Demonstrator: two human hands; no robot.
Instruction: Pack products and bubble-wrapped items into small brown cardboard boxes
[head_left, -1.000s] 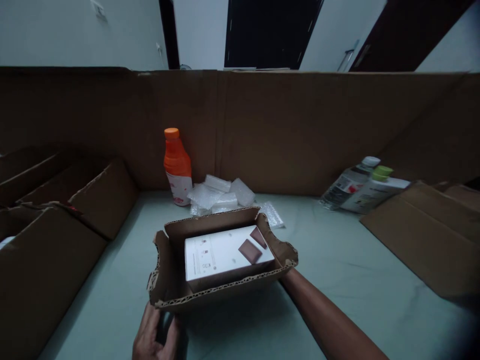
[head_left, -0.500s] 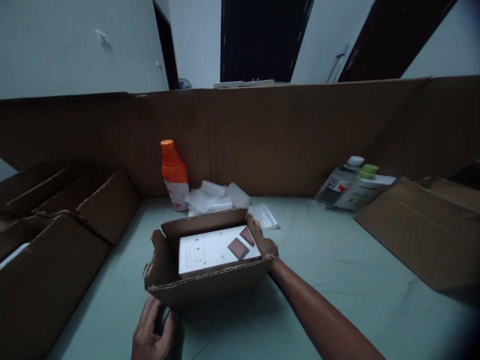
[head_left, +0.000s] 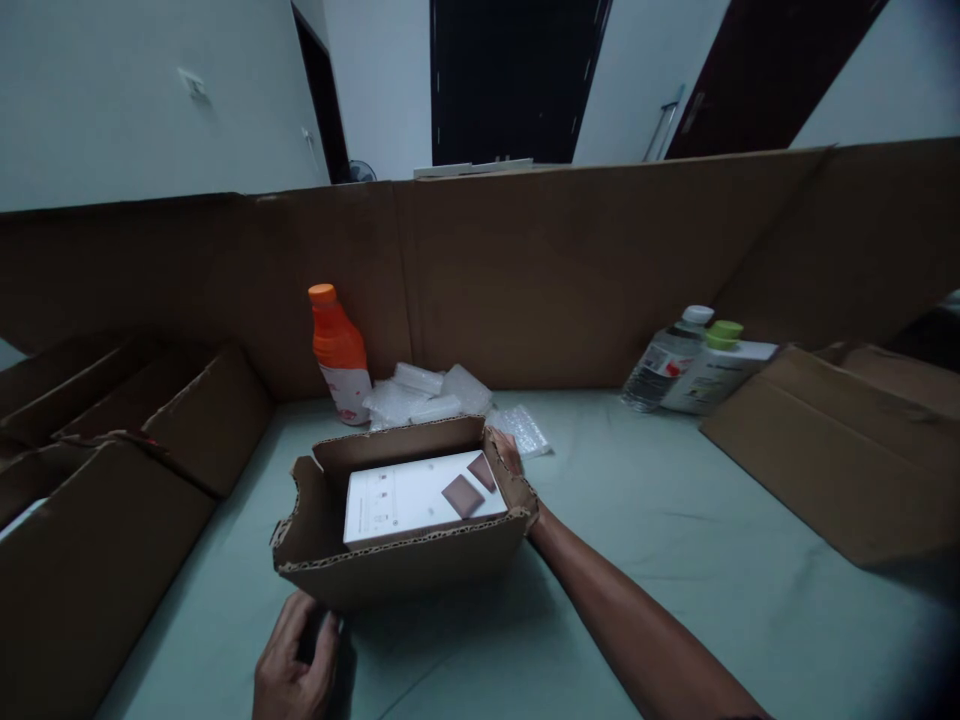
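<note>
An open cardboard box (head_left: 405,570) sits on the worktop (head_left: 660,500) and serves as the landmark here. Inside it lies a white carton (head_left: 409,497) with two brown squares printed toward its right end and small diagrams toward its left; a gap shows between the carton and the box's left wall. The left hand (head_left: 294,655) is just beside the box's near left corner, fingers curved and thumb apart; whether it touches the box or grips anything I cannot tell. The right hand (head_left: 507,452) is at the box's right end, by the far corner, partly hidden behind the wall, so I cannot tell whether its fingers are closed on it. Just behind the box are a pile of bubble wrap (head_left: 427,393) and, to its right, a flat bubble-wrap piece (head_left: 525,430). An orange bottle (head_left: 339,350) stands behind the box's left part. Well to the right of the box, and farther back, a clear bottle (head_left: 664,365) leans beside a green-capped pack (head_left: 705,378). Larger cardboard boxes (head_left: 127,560) are to the box's left, and a cardboard wall (head_left: 562,280) rises behind it.
</note>
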